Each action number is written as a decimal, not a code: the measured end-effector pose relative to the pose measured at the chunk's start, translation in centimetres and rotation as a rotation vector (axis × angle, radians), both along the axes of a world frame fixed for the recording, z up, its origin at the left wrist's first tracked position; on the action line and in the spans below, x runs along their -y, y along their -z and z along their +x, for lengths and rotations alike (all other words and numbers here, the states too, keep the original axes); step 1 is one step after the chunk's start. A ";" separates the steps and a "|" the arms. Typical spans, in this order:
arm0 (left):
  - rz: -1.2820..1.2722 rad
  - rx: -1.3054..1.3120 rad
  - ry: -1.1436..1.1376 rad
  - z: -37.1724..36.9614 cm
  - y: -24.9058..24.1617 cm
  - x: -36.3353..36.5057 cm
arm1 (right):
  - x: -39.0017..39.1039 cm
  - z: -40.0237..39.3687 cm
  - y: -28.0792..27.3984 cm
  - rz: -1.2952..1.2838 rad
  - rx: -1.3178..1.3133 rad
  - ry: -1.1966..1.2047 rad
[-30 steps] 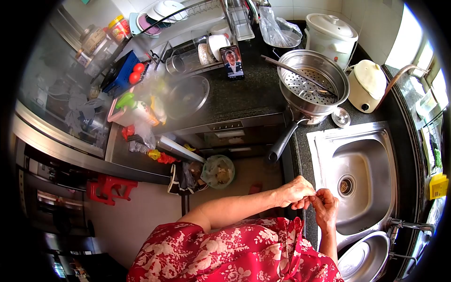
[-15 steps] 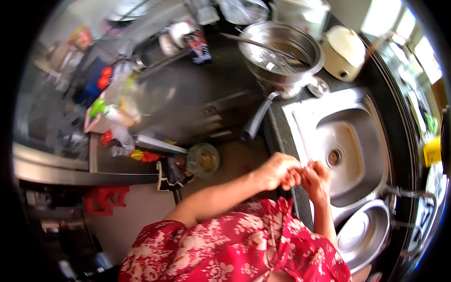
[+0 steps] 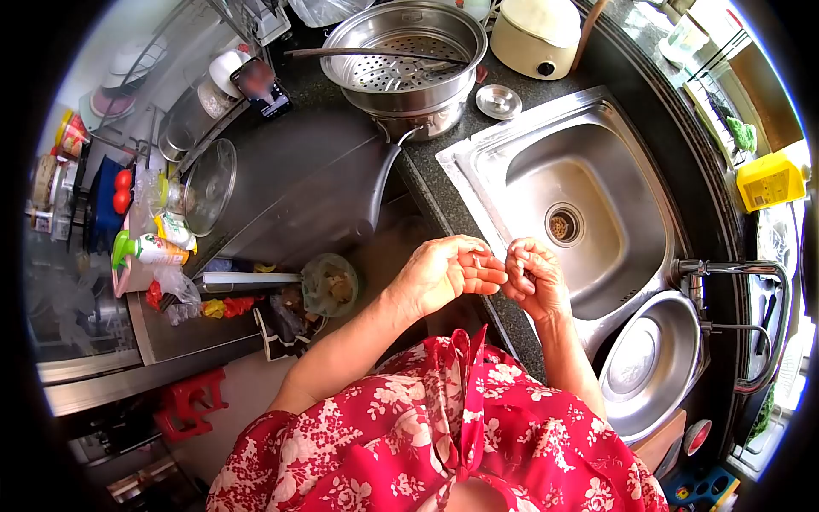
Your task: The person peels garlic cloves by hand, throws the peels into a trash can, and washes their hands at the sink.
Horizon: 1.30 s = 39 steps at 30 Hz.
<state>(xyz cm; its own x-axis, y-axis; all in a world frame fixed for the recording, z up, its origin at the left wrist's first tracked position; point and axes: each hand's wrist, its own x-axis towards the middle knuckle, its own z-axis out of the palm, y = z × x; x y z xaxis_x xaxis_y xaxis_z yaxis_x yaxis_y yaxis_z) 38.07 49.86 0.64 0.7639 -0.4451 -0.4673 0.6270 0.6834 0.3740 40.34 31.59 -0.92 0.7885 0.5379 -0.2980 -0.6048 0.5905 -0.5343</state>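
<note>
My left hand (image 3: 448,277) is in front of the floral top, palm turned up and fingers loosely bent, with nothing visible in it. Close beside it, my right hand (image 3: 534,275) has its fingers curled in, knuckles and thumb drawn together; whatever it may hold is hidden. A narrow gap separates the fingertips. Both hands are over the near edge of the dark counter (image 3: 444,198), left of the steel sink (image 3: 589,192). A steel basin (image 3: 650,363) sits below the sink, near my right forearm.
A steel steamer pot (image 3: 405,64) with a long stick across it stands at the top, beside a cream cooker (image 3: 533,43). A metal faucet (image 3: 734,269) is at the right. A lined bin (image 3: 331,286) and a red stool (image 3: 192,404) are lower left.
The view has shifted and sharpened, with the sink and pot now further left. My hands have moved slightly apart, and my left hand's fingers have loosened.
</note>
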 end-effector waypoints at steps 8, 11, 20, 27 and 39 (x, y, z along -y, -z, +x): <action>-0.011 0.098 -0.060 0.0 0.4 -0.2 | 0.1 0.2 0.9 0.097 0.025 -0.006; -0.028 0.079 -0.050 0.0 0.1 -0.3 | 0.1 0.2 0.9 0.089 -0.007 -0.003; 0.054 0.057 -0.046 -0.2 0.3 -0.3 | -0.2 0.4 0.8 0.058 -0.032 -0.014; -0.058 0.033 -0.055 0.0 0.3 -0.4 | 0.0 0.7 1.1 0.029 -0.009 -0.005; -0.206 0.031 -0.120 -0.2 1.5 -0.4 | 0.5 0.1 0.7 -0.069 0.065 0.031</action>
<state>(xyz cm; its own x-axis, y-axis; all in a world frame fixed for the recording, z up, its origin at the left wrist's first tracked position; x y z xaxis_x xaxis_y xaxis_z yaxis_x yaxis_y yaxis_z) 37.90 50.23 -0.87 0.8299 -0.4336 -0.3512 0.5268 0.8163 0.2370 40.45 31.10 -1.59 0.8232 0.4930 -0.2815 -0.5498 0.5689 -0.6116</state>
